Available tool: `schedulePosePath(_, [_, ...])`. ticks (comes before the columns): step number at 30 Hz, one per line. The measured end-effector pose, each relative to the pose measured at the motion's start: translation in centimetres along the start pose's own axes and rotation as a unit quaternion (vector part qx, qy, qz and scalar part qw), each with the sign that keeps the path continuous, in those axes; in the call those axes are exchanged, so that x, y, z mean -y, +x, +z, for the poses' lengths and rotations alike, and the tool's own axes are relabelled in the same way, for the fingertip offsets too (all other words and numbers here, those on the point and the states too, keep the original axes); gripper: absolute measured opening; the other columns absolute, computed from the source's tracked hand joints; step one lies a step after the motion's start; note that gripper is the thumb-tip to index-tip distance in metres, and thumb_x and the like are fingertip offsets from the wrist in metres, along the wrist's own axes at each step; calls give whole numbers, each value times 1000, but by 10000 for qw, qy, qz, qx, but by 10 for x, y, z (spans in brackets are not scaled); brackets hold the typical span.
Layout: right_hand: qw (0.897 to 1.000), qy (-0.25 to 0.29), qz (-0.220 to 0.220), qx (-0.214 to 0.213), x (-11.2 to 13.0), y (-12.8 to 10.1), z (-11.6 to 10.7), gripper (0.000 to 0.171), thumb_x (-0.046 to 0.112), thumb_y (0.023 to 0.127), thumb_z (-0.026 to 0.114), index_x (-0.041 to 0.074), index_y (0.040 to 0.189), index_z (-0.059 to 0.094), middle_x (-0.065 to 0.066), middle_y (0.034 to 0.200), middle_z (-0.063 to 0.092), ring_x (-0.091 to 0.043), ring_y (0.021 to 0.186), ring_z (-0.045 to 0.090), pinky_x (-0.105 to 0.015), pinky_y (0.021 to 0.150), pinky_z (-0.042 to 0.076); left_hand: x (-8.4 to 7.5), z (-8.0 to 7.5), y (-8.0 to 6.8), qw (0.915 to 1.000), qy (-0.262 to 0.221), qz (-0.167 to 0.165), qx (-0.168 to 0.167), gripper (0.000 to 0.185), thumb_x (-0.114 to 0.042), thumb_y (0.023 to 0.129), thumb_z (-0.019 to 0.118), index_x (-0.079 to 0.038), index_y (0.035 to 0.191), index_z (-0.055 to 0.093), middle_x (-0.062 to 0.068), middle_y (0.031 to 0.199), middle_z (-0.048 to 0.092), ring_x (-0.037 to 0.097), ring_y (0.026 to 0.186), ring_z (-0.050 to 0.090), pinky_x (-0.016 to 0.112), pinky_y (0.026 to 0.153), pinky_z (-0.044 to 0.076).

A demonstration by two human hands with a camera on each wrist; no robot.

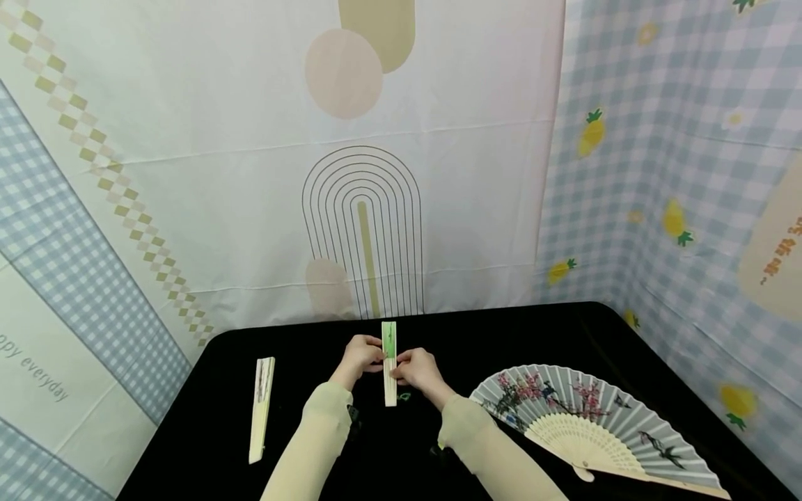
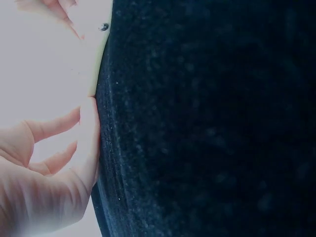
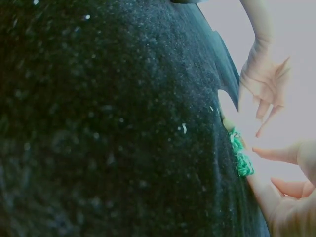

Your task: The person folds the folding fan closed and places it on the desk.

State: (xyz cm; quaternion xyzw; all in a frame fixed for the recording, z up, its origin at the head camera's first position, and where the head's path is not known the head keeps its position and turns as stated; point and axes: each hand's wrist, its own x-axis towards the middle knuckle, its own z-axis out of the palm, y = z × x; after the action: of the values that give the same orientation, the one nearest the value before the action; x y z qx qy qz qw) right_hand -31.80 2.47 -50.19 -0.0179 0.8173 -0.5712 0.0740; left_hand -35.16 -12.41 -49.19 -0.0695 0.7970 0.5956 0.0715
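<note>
Head view: mounted high, facing forward and down over the black table point(image 1: 501, 334), far enough to take in both forearms, three fans and the printed backdrop behind.

Left wrist view: set very close to the tabletop, looking across the black cloth point(image 2: 207, 123) toward the left hand point(image 2: 44, 163) at the frame's left edge; background overexposed.

Right wrist view: equally close and low, looking across the same cloth toward the right hand point(image 3: 286, 192) at lower right, with the left hand visible beyond.

Shared by all three: the black cloth and the closed green fan point(image 1: 389, 362) area between the hands.
</note>
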Motion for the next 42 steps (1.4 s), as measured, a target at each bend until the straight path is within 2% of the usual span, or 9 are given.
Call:
schedulePosePath(3, [9998, 191, 15, 45, -3, 0, -4, 29, -3, 84, 76, -11, 111, 70, -12, 85, 71, -18, 68, 71, -29, 63, 62, -1, 0, 2, 9999, -15, -6, 102, 35, 9, 88, 65, 14, 123, 62, 21, 94, 66, 26, 83, 68, 35, 70, 63])
schedulePosePath(10, [9993, 373, -79, -53, -11, 4, -20, 33, 0, 88, 74, -13, 117, 67, -20, 98, 72, -25, 75, 74, -30, 67, 63, -13, -6, 5, 9999, -116, 90, -5, 34, 1, 94, 64, 11, 127, 62, 26, 114, 66, 34, 94, 68, 33, 75, 62])
schedulePosePath(15, [9986, 233, -165, -452, -15, 9, -48, 32, -1, 88, 73, -14, 117, 67, -20, 94, 74, -28, 75, 74, -30, 66, 63, -23, 0, 6, 9989, -274, 158, 336, 36, -2, 96, 63, 10, 131, 61, 25, 122, 64, 35, 98, 68, 38, 80, 62])
schedulePosePath(19, [9950, 123, -212, -965, -20, 11, -82, 31, -3, 87, 72, -15, 115, 67, -20, 89, 74, -28, 72, 74, -30, 64, 62, -34, 13, 6, 9959, -438, 201, 766, 39, -1, 98, 61, 11, 134, 57, 26, 132, 59, 39, 104, 66, 43, 87, 60])
schedulePosePath(22, [9913, 35, -129, -1311, -25, 10, -113, 31, -2, 86, 71, -15, 115, 68, -21, 89, 74, -27, 71, 73, -30, 63, 62, -41, 27, 5, 9939, -473, 182, 977, 37, -1, 98, 61, 11, 133, 58, 26, 128, 62, 40, 105, 65, 45, 89, 59])
schedulePosePath(26, [9889, -101, 110, -1477, -31, -1, -159, 33, -1, 90, 68, -15, 121, 65, -25, 98, 73, -35, 85, 73, -35, 71, 63, -54, 46, -1, 9914, -303, 236, 1250, 36, -4, 98, 62, 10, 131, 59, 22, 118, 65, 40, 102, 65, 44, 88, 59])
schedulePosePath(29, [9877, -273, 250, -1516, -36, -14, -193, 35, 0, 94, 63, -16, 125, 61, -27, 105, 71, -40, 95, 71, -41, 78, 62, -61, 59, -5, 9883, -181, 328, 1478, 35, -7, 100, 60, 9, 132, 59, 21, 121, 65, 43, 107, 63, 42, 86, 60])
schedulePosePath(35, [9774, -803, 346, -1924, -49, -42, -253, 38, 3, 97, 61, -16, 129, 58, -29, 111, 69, -41, 97, 70, -43, 79, 62, -73, 78, -12, 9851, -8, 499, 1646, 33, -10, 101, 61, 6, 130, 63, 18, 119, 66, 43, 110, 62, 40, 82, 61])
schedulePosePath(42, [9643, -1221, 407, -2315, -70, -77, -315, 40, 8, 98, 58, -17, 129, 57, -31, 115, 67, -44, 100, 67, -46, 78, 61, -79, 86, -21, 9848, 117, 654, 1607, 31, -11, 100, 63, 5, 126, 64, 14, 113, 68, 41, 105, 65, 41, 79, 62])
